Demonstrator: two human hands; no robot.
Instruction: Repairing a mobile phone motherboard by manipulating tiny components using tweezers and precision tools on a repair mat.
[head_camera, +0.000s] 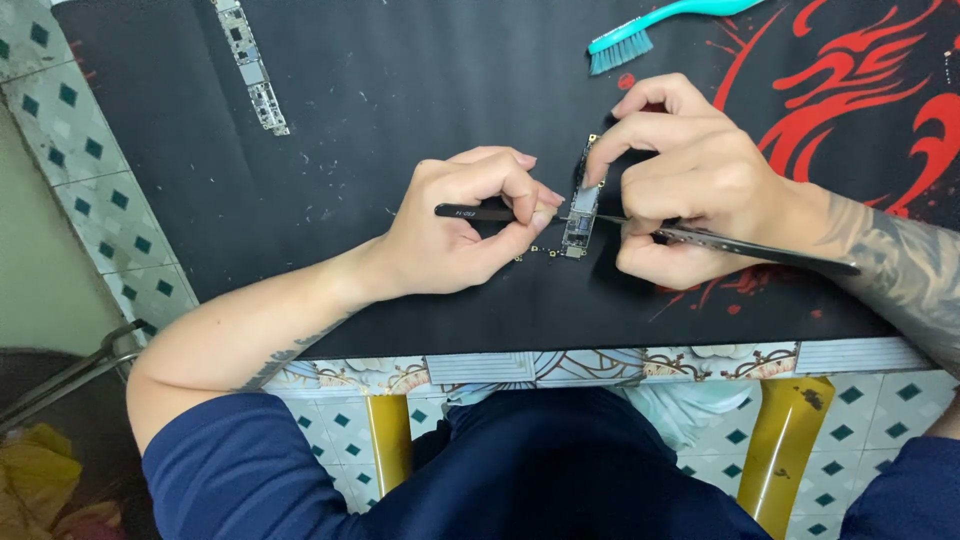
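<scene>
Nearest the lens is the person's lap in dark blue cloth, with two yellow table legs rising past it to the tiled table edge. Above that lie two bare hands on a black mat with a red printed design at its right.

The left hand has its fingers pinched together around one black tool, held level, its tip pointing right to the narrow circuit board. The right hand is closed too: its fingertips press the board's upper part, and its lower fingers clamp one pair of dark tweezers whose thin point reaches the board's lower end from the right. The board lies lengthwise between both hands, partly covered by the right fingers.

A few tiny gold-coloured parts sit on the mat just below the left fingertips. A second, longer board strip lies well apart at the upper left. One teal brush rests at the top, bristles down-left. Pale specks dot the mat.
</scene>
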